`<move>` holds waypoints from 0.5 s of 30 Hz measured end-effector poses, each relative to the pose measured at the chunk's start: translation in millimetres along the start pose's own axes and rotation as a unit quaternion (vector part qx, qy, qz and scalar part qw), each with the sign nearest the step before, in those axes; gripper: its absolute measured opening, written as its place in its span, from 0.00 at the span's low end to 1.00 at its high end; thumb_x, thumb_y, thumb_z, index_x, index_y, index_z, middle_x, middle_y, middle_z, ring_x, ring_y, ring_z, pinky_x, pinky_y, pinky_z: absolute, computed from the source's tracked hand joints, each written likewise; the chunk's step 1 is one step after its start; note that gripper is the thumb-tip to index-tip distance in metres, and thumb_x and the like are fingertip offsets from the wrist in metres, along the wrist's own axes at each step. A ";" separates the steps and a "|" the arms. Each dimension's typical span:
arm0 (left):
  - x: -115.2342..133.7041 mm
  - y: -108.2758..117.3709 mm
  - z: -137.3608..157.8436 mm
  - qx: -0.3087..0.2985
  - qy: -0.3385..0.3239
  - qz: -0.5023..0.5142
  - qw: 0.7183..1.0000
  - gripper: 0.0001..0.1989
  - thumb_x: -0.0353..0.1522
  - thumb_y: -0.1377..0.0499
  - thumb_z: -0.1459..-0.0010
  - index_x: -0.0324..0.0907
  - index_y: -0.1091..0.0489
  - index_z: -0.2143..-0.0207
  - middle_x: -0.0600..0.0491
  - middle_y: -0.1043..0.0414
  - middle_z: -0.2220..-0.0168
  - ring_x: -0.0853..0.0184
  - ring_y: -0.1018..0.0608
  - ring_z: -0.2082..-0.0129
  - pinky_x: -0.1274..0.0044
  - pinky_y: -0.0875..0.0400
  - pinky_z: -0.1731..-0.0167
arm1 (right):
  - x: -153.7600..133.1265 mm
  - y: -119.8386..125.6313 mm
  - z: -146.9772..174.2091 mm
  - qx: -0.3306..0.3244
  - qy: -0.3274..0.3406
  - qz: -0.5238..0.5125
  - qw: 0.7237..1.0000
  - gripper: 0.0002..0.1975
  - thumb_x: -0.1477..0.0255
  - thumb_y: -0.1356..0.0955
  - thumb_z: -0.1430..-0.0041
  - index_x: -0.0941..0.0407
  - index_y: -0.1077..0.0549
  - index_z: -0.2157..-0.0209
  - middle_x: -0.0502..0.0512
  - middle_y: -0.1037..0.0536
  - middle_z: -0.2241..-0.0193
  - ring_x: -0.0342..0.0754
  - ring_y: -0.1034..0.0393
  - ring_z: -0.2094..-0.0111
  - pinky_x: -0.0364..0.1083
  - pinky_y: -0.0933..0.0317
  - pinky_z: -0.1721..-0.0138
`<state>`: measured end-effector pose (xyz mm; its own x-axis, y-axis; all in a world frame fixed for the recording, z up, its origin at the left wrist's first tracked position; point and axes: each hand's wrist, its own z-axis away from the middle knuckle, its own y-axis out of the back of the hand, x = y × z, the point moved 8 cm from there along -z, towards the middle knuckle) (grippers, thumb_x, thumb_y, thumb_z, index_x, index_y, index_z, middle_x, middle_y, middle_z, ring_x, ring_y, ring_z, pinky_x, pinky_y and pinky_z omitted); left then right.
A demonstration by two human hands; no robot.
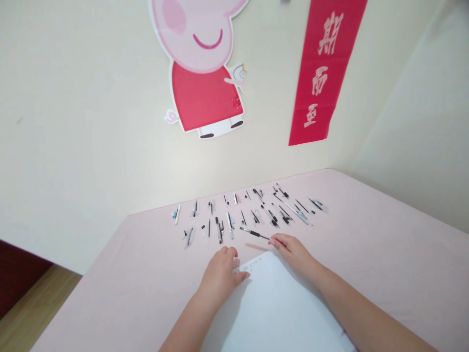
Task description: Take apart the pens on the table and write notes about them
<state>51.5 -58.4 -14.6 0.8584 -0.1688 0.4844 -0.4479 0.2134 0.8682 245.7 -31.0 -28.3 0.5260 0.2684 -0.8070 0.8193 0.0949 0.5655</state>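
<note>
A black-and-clear pen [255,234] is held up off the table [370,230], its free end pointing left and slightly far, with a soft shadow just on the near side of it. The right hand [290,247] pinches the pen's thin right end between thumb and fingers, near the far edge of a white sheet of paper [273,308]. The left hand [220,271] is at the paper's far left corner, fingers bent and thumb spread apart from them, with nothing seen in its grasp; whether it presses on the sheet I cannot tell. Small faint writing [252,264] runs along the sheet's far edge.

Beyond the hands, pens and pen parts lie in two loose rows, among them a white pen [178,215] at the far left and a long pale blue pen [298,213] to the right. Past the table's far edge, the wall [91,122] carries a pink pig cutout [207,98] and, right of it, a red banner [322,83].
</note>
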 end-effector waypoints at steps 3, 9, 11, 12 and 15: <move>0.0 0.8 6.2 -0.037 0.034 -0.049 0.998 0.18 0.35 0.34 0.60 0.40 0.33 0.65 0.47 0.32 0.61 0.56 0.30 0.60 0.72 0.40 0.62 | 1.4 0.8 0.1 0.011 0.000 0.010 1.000 0.14 0.66 0.40 0.40 0.56 0.28 0.72 0.54 0.25 0.73 0.50 0.32 0.68 0.46 0.42 0.66; 1.5 -1.1 8.0 -0.065 0.042 -0.051 0.996 0.19 0.30 0.32 0.65 0.42 0.33 0.67 0.48 0.31 0.62 0.57 0.30 0.59 0.73 0.40 0.63 | 12.8 14.0 -2.9 0.054 -0.013 0.053 0.997 0.14 0.66 0.42 0.39 0.56 0.29 0.71 0.54 0.27 0.72 0.50 0.33 0.68 0.47 0.42 0.65; 2.5 -0.1 8.2 -0.060 0.043 -0.048 0.996 0.19 0.29 0.32 0.66 0.43 0.33 0.69 0.49 0.30 0.63 0.57 0.29 0.60 0.73 0.40 0.63 | 15.2 16.9 -3.6 0.061 -0.011 0.071 0.996 0.14 0.66 0.42 0.40 0.56 0.29 0.71 0.54 0.28 0.73 0.49 0.34 0.68 0.46 0.42 0.66; 3.0 0.2 8.4 -0.058 0.043 -0.044 0.996 0.19 0.28 0.32 0.66 0.43 0.33 0.69 0.50 0.30 0.64 0.57 0.29 0.60 0.73 0.41 0.64 | 15.4 17.4 -3.8 0.062 -0.007 0.082 0.995 0.14 0.66 0.42 0.40 0.56 0.29 0.71 0.54 0.28 0.72 0.49 0.34 0.68 0.46 0.43 0.66; 3.6 -0.8 9.5 -0.063 0.045 -0.028 0.997 0.19 0.27 0.32 0.66 0.43 0.33 0.69 0.50 0.29 0.64 0.57 0.29 0.60 0.73 0.41 0.64 | 14.1 15.8 -3.8 0.056 0.007 0.106 0.993 0.13 0.67 0.41 0.39 0.55 0.30 0.72 0.54 0.29 0.72 0.49 0.35 0.68 0.46 0.43 0.66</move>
<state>52.6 -68.3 -12.5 0.9025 -0.0979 0.4194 -0.3688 0.3270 0.8701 265.2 -22.1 -30.1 0.6871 0.2840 -0.6688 0.7109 -0.0725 0.6996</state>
